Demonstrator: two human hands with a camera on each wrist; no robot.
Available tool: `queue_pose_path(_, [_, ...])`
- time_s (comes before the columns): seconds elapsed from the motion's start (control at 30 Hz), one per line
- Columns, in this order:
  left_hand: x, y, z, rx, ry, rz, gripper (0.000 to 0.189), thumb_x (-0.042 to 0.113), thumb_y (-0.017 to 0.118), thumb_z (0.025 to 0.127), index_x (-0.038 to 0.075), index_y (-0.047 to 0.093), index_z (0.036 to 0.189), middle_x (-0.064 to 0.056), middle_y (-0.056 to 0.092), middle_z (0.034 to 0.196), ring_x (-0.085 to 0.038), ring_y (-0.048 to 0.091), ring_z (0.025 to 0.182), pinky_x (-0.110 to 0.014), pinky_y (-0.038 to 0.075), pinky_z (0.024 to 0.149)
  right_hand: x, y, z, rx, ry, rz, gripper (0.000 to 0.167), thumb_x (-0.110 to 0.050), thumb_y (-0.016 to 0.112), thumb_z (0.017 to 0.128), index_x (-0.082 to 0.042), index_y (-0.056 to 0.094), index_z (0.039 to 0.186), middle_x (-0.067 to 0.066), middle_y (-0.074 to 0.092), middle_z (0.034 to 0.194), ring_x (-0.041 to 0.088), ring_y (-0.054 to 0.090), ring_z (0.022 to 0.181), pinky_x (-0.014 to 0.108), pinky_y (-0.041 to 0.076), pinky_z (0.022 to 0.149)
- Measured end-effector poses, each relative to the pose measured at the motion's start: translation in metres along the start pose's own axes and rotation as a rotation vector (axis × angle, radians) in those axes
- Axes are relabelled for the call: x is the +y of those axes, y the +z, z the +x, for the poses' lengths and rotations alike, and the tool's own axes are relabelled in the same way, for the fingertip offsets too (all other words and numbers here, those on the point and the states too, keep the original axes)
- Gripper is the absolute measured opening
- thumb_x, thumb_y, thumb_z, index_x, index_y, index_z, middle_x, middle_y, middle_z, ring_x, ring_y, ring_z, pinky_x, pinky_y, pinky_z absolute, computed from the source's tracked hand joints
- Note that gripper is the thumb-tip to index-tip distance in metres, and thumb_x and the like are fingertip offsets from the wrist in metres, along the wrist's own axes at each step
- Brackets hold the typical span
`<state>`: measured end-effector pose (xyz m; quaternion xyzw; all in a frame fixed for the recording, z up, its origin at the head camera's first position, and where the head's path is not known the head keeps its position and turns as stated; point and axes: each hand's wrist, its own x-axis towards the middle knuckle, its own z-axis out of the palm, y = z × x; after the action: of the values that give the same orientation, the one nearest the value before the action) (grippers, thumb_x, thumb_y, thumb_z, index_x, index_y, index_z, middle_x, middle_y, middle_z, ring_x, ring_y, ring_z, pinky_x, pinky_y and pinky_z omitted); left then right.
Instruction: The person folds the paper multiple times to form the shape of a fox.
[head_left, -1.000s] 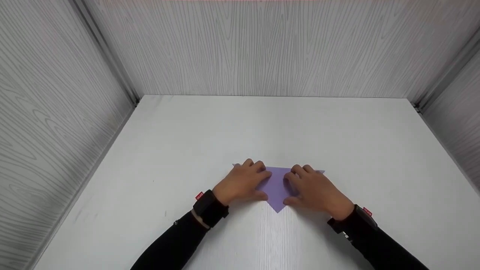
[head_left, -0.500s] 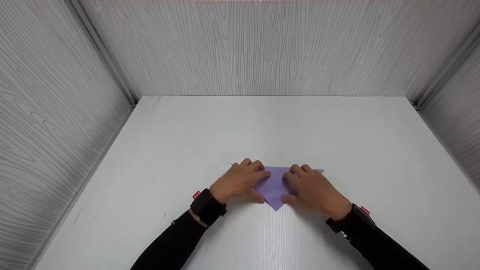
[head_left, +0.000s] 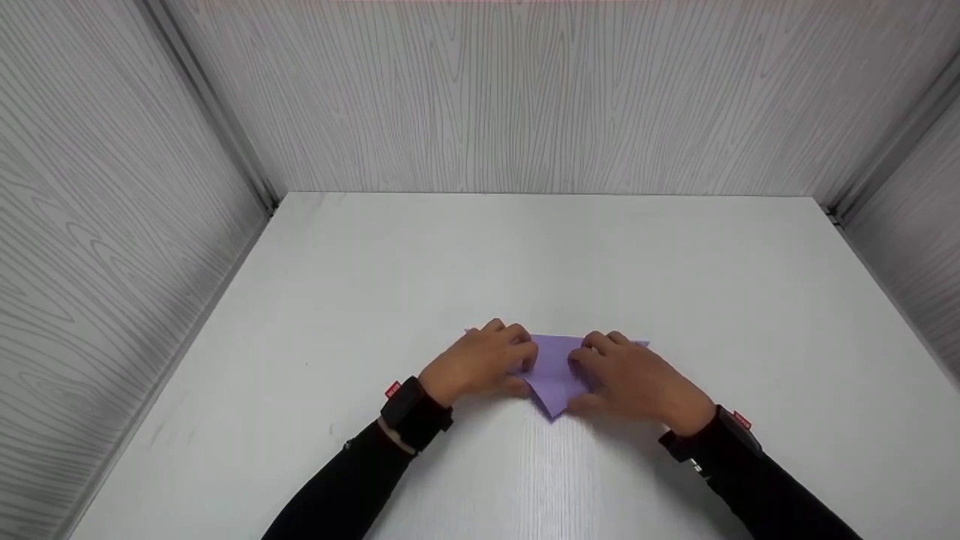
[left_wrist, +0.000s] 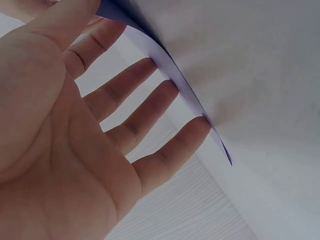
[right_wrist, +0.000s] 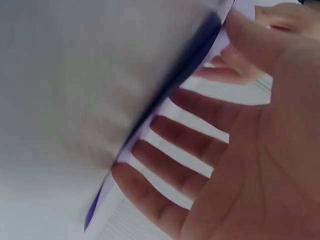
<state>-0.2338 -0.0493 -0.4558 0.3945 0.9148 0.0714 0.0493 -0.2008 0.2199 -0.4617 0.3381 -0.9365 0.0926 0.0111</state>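
Head view: the purple paper [head_left: 553,367] is lying about midway between the side edges of the surface [head_left: 390,262]; the left hand [head_left: 481,364] and right hand [head_left: 634,380] are touching it, fingers spread, neither grip clenching. A triangular fold is showing, its layers gaping, so flattening is apparently pending. The paper is pointing away from the far edge, its long axis running parallel to it.

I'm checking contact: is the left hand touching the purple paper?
Touching. The left wrist view shows the left hand with its fingertips against the purple paper.
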Motion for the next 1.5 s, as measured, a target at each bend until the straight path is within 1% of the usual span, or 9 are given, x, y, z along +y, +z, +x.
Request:
queue_pose_path(0.2, [0.001, 0.000, 0.003, -0.037, -0.025, 0.009, 0.027, 0.040, 0.075, 0.099, 0.022, 0.067, 0.117, -0.002, 0.061, 0.143, -0.028, 0.055, 0.123, -0.048, 0.053, 0.092, 0.007, -0.014, -0.004, -0.122, 0.042, 0.130, 0.054, -0.037, 0.085, 0.090, -0.011, 0.066, 0.133, 0.004, 0.065, 0.132, 0.028, 0.060, 0.119, 0.051, 0.054, 0.096])
queue_pose_path(0.37, [0.000, -0.001, 0.003, -0.021, -0.030, -0.033, 0.021, 0.035, 0.069, 0.104, 0.022, 0.067, 0.119, -0.004, 0.062, 0.141, -0.030, 0.056, 0.120, -0.051, 0.053, 0.092, 0.014, -0.017, -0.002, -0.066, -0.067, 0.138, 0.020, -0.015, 0.080, 0.094, -0.010, 0.066, 0.108, 0.001, 0.067, 0.109, 0.019, 0.061, 0.097, 0.042, 0.055, 0.084])
queue_pose_path(0.5, [0.000, -0.002, 0.003, 0.024, -0.025, -0.100, 0.014, 0.029, 0.068, 0.105, 0.019, 0.068, 0.115, -0.005, 0.065, 0.134, -0.030, 0.058, 0.113, -0.048, 0.052, 0.088, 0.018, -0.016, 0.001, -0.013, -0.139, 0.143, 0.010, -0.005, 0.076, 0.096, -0.010, 0.067, 0.095, 0.001, 0.069, 0.102, 0.015, 0.061, 0.090, 0.036, 0.054, 0.080])
queue_pose_path(0.67, [-0.001, -0.002, 0.003, 0.068, -0.043, -0.186, 0.013, 0.028, 0.070, 0.104, 0.015, 0.071, 0.105, -0.003, 0.065, 0.111, -0.022, 0.056, 0.096, -0.035, 0.046, 0.079, 0.019, -0.014, 0.003, 0.005, -0.102, 0.157, 0.009, 0.000, 0.072, 0.097, -0.009, 0.072, 0.096, 0.003, 0.072, 0.108, 0.019, 0.068, 0.098, 0.040, 0.058, 0.084])
queue_pose_path(0.83, [-0.002, -0.002, 0.006, 0.100, -0.039, -0.245, 0.014, 0.022, 0.070, 0.104, 0.010, 0.073, 0.097, 0.001, 0.062, 0.090, -0.014, 0.052, 0.082, -0.034, 0.046, 0.079, 0.018, -0.015, 0.003, -0.005, -0.049, 0.172, 0.010, 0.001, 0.070, 0.098, -0.008, 0.075, 0.098, 0.004, 0.073, 0.111, 0.022, 0.069, 0.104, 0.042, 0.058, 0.087])
queue_pose_path(0.97, [-0.003, -0.001, 0.007, 0.120, -0.042, -0.269, 0.012, 0.018, 0.070, 0.103, 0.009, 0.073, 0.095, 0.003, 0.064, 0.086, -0.013, 0.054, 0.080, -0.035, 0.048, 0.081, 0.018, -0.014, 0.004, -0.010, -0.025, 0.173, 0.010, -0.001, 0.069, 0.099, -0.008, 0.075, 0.098, 0.003, 0.072, 0.110, 0.022, 0.067, 0.104, 0.042, 0.057, 0.087])
queue_pose_path(1.1, [-0.003, 0.002, 0.008, 0.132, -0.061, -0.284, 0.007, 0.017, 0.071, 0.103, 0.010, 0.070, 0.105, -0.001, 0.071, 0.092, -0.017, 0.061, 0.085, -0.036, 0.049, 0.082, 0.019, -0.011, 0.004, -0.003, -0.016, 0.174, 0.014, -0.001, 0.065, 0.100, -0.010, 0.073, 0.093, 0.002, 0.068, 0.105, 0.021, 0.063, 0.098, 0.038, 0.055, 0.082])
queue_pose_path(1.23, [-0.003, 0.005, 0.010, 0.133, -0.057, -0.281, 0.018, 0.018, 0.071, 0.103, 0.011, 0.062, 0.118, -0.005, 0.072, 0.094, -0.019, 0.063, 0.084, -0.035, 0.049, 0.079, 0.020, -0.010, 0.005, 0.011, -0.006, 0.174, 0.019, -0.001, 0.061, 0.100, -0.012, 0.069, 0.086, 0.002, 0.065, 0.099, 0.020, 0.060, 0.093, 0.036, 0.053, 0.079])
queue_pose_path(1.5, [0.000, 0.007, 0.012, 0.124, -0.044, -0.208, 0.036, 0.022, 0.069, 0.105, 0.022, 0.053, 0.136, 0.000, 0.057, 0.078, -0.016, 0.053, 0.076, -0.034, 0.045, 0.073, 0.019, -0.011, 0.002, 0.006, 0.035, 0.156, 0.019, -0.004, 0.061, 0.101, -0.012, 0.069, 0.086, 0.002, 0.060, 0.099, 0.023, 0.054, 0.092, 0.037, 0.051, 0.078])
